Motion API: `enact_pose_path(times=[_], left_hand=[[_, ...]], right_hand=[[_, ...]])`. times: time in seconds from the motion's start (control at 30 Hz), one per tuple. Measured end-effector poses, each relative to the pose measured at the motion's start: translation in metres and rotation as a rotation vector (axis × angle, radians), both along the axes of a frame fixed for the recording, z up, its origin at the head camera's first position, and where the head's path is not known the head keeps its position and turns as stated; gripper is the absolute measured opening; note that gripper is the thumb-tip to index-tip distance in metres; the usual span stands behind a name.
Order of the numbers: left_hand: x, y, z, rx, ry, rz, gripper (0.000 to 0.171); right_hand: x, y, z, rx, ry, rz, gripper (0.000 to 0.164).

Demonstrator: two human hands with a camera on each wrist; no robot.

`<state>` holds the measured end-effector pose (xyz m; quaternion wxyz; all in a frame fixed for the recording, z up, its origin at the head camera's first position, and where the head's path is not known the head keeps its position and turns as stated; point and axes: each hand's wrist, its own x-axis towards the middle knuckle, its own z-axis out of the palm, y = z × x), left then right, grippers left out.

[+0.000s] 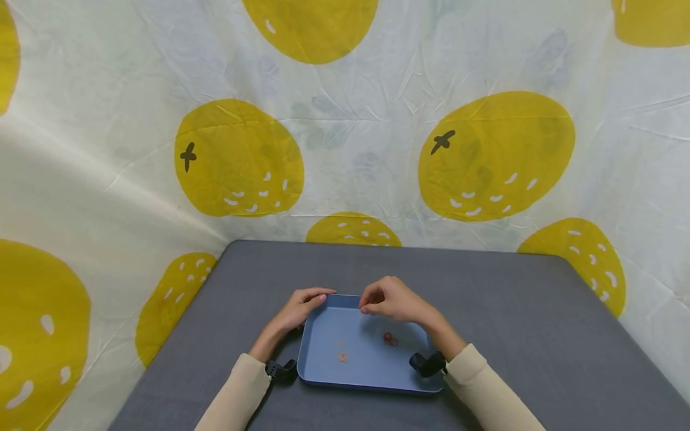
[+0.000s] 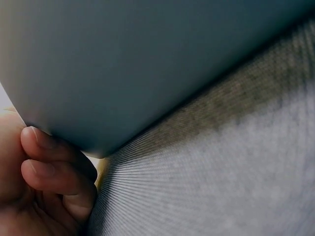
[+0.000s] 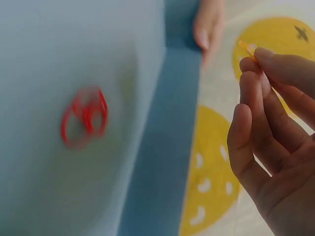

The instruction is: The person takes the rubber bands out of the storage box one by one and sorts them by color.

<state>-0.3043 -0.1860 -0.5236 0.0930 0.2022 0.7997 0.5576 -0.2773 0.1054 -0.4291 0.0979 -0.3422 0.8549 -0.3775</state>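
A shallow blue tray (image 1: 377, 366) sits on the grey table. My left hand (image 1: 302, 306) holds the tray's far left corner; its curled fingers (image 2: 47, 169) show against the outer wall in the left wrist view. Over the tray's far edge, my right hand (image 1: 396, 299) pinches a small orange rubber band (image 3: 246, 48) between thumb and fingertips. Most of that band is hidden by the fingers. Red rubber bands (image 3: 87, 115) lie in a small cluster on the tray floor, right of its middle. Thin yellow-orange rubber bands (image 1: 342, 358) lie farther left in the tray.
The grey tabletop (image 1: 485, 287) extends around the tray on every side. Behind and beside it hangs a white cloth (image 1: 361, 143) printed with yellow fruit. A black wrist camera (image 1: 428, 364) on the right arm overhangs the tray's right side; another (image 1: 281, 371) is beside its left edge.
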Motion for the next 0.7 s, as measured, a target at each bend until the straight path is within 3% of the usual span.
enact_pose_path(times=[0.33, 0.7], left_hand=[[-0.002, -0.003, -0.002, 0.002, 0.021, -0.018, 0.034], [-0.002, -0.001, -0.001, 0.008, 0.008, -0.016, 0.035]], right_hand=[[0.002, 0.067, 0.009, -0.077, 0.023, -0.133, 0.008], [0.003, 0.141, -0.008, -0.102, 0.035, -0.292, 0.005]])
